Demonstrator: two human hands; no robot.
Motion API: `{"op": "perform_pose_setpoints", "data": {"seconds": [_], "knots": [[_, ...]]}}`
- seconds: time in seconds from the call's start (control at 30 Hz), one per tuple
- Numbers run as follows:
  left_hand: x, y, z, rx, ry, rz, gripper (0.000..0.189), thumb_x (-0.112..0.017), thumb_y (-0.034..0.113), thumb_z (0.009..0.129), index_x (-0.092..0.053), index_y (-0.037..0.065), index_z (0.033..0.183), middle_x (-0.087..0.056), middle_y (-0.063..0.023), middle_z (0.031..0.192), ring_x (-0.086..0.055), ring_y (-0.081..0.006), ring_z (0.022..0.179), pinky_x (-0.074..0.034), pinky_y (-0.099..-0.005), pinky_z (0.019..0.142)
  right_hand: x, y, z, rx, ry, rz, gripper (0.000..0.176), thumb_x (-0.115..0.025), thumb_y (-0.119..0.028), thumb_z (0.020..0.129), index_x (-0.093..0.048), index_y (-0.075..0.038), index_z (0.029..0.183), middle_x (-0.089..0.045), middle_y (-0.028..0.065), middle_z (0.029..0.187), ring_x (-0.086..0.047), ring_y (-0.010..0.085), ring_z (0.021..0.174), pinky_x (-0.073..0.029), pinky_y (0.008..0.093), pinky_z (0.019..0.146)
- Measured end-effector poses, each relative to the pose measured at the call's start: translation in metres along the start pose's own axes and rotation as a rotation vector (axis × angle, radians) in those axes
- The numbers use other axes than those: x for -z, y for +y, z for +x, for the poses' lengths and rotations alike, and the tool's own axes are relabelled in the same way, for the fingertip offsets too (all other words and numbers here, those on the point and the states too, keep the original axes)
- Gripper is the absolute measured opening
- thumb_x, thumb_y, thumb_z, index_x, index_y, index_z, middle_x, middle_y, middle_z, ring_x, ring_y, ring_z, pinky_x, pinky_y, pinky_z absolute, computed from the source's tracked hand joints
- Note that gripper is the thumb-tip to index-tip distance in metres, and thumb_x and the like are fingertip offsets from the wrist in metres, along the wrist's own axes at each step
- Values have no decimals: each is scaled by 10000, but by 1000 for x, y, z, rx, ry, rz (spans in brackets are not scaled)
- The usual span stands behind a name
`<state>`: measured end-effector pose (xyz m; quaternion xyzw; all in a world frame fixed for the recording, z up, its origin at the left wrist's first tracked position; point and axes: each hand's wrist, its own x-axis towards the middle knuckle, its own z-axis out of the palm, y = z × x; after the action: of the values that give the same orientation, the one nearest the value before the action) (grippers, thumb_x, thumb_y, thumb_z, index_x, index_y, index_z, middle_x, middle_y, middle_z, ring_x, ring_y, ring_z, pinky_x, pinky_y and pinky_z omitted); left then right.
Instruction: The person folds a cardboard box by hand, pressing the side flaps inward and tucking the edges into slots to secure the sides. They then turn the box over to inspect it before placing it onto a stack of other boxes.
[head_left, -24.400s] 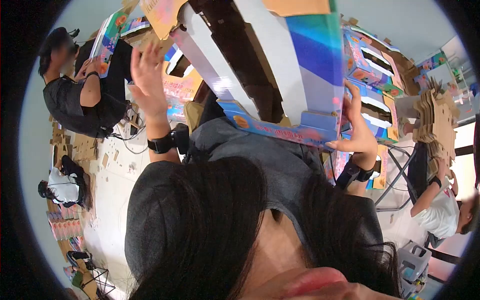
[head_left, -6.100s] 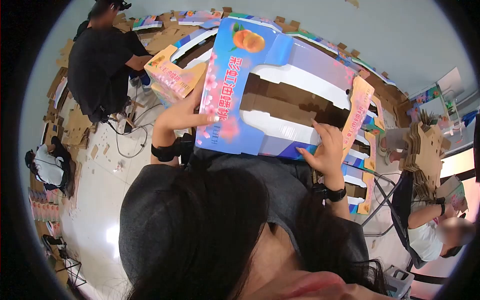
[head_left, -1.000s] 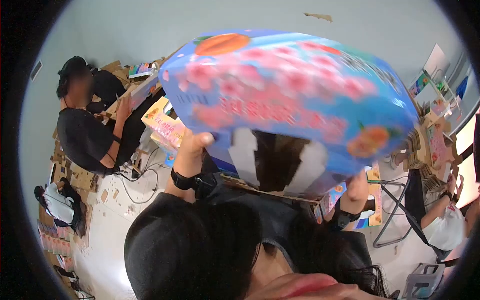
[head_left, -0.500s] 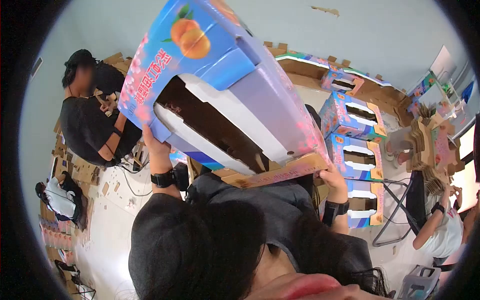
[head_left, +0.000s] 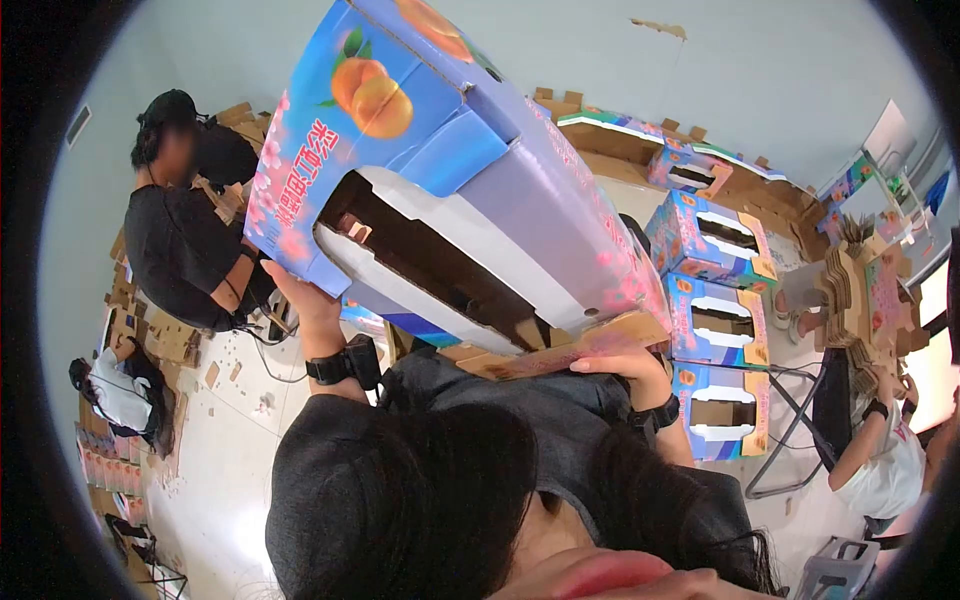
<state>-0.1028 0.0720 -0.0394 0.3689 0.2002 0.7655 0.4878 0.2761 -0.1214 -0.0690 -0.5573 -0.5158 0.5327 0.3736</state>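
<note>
Blue peach-printed cardboard box [head_left: 520, 200] aloft, long axis 10–4 o'clock | left hand [head_left: 298, 292] clamped at 8 o'clock end | right hand [head_left: 612, 362] clamped at 4

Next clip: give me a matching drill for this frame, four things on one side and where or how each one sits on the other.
Things:
1. raised carton
2. stack of cartons
3. left hand
4. right hand

Places or states:
A. under the brown flap edge at the low end of the printed box
B. standing one on another, off to the right
C. at the blue corner of the printed box, nearest the person in black
D. tilted in the air, peach print on top, cut-out window facing the camera

Pairs: 1-D, 2-B, 3-C, 4-A
</note>
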Motion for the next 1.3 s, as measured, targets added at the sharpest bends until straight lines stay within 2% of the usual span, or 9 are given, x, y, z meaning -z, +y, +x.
{"op": "perform_pose_setpoints", "data": {"seconds": [0.33, 0.5, 0.67, 0.73, 0.97, 1.07, 1.1, 1.2, 1.3], "knots": [[-47, 30, -6, -93, 140, 105, 901, -289, 765, 870, -274, 105, 1482, -375, -86, 1476, -399, -268, 1325, -311, -391, 1103, -2, 59, 27, 406, 162, 532, 497, -736, -302, 837, -534, -65, 1225, -581, 19, 1140, -524, 147, 1090, -414, 322, 949], [-20, 23, -6, 208, 148, 119, 907, -290, 773, 864, -325, 92, 1461, -406, -65, 1456, -389, -255, 1328, -303, -385, 1101, 0, 62, 32, 368, 430, 601, 677, -653, -482, 868, -419, -62, 1345, -530, 42, 1248, -518, 196, 1146, -404, 378, 1003], [-18, 23, -7, 483, 165, -30, 952, -268, 845, 805, -334, 163, 1467, -401, -28, 1461, -400, -245, 1306, -325, -402, 1078, 17, 23, 6, 568, 636, 710, 636, -670, -371, 869, -393, -59, 1348, -522, 58, 1232, -513, 205, 1138, -412, 358, 982], [-31, 19, -12, 380, 13, 14, 886, -275, 795, 851, -311, 167, 1476, -433, -28, 1423, -423, -247, 1271, -329, -388, 1069, 29, 18, -4, 677, 674, 739, 641, -680, -346, 855, -388, -59, 1348, -522, 65, 1211, -518, 211, 1122, -422, 362, 967], [-14, -5, 2, 668, -162, -185, 908, -235, 773, 869, -340, 87, 1455, -451, -98, 1415, -439, -272, 1277, -313, -419, 1077, 89, 46, -40, 1142, 510, 547, 465, -580, -272, 912, -455, -74, 1314, -596, 68, 1157, -561, 186, 1102, -430, 371, 980], [-3, -12, 12, 598, -733, -230, 917, -175, 768, 875, -326, 82, 1465, -437, -141, 1421, -421, -279, 1299, -275, -415, 1099, 111, 80, -61, 953, 802, 613, 676, -740, -300, 789, -402, -90, 1335, -546, 61, 1121, -576, 214, 981, -489, 347, 839], [-24, -6, 2, 479, -482, 46, 928, -135, 763, 877, -315, 74, 1472, -426, -176, 1425, -398, -283, 1323, -244, -417, 1112, 121, 89, -66, 992, 772, 529, 708, -783, -273, 759, -414, -75, 1330, -558, 76, 1145, -590, 220, 988, -509, 348, 817], [-51, -8, 0, 191, -499, 286, 899, -147, 714, 900, -301, 33, 1465, -383, -166, 1462, -348, -283, 1366, -179, -429, 1144, 102, 54, -74, 924, 806, 474, 764, -832, -290, 708, -432, -55, 1314, -566, 95, 1171, -590, 229, 1030, -511, 363, 847], [-87, -6, -16, -191, -484, 510, 788, -379, 605, 912, -308, 39, 1456, -361, -181, 1472, -340, -290, 1375, -190, -436, 1140, 100, 57, -70, 895, 860, 453, 809, -871, -302, 656, -452, -44, 1298, -572, 105, 1171, -584, 240, 1060, -504, 373, 880]]}}
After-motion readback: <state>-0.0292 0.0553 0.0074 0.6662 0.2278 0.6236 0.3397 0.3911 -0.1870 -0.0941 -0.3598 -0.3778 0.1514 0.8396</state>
